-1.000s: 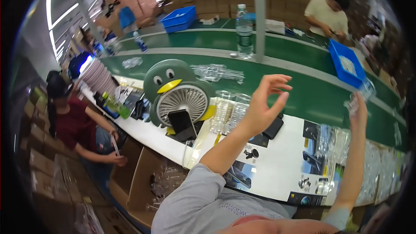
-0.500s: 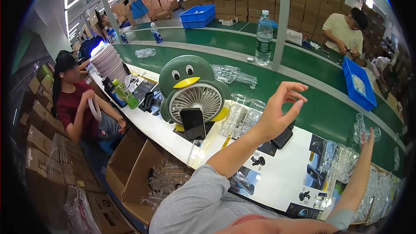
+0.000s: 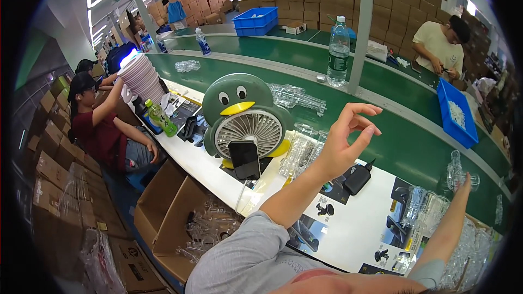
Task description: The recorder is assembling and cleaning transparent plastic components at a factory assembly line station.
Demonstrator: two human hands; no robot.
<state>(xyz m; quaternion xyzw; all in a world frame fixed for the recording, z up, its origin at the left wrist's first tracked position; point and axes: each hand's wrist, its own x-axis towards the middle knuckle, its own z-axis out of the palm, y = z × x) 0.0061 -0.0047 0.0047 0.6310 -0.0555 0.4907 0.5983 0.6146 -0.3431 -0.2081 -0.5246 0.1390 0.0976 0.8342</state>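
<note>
Pieces of clear plastic lie at our right hand, its grip hidden from us; our left hand hovers half-curled, empty.

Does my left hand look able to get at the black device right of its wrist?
Probably yes: your left hand looks empty, and nothing visible blocks its way to the black device.

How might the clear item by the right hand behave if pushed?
The clear item by the right hand looks stiff, its moulded outline showing no sag. It may slide on the smooth-looking green belt, though its uneven shape would probably hinder rolling.
</note>
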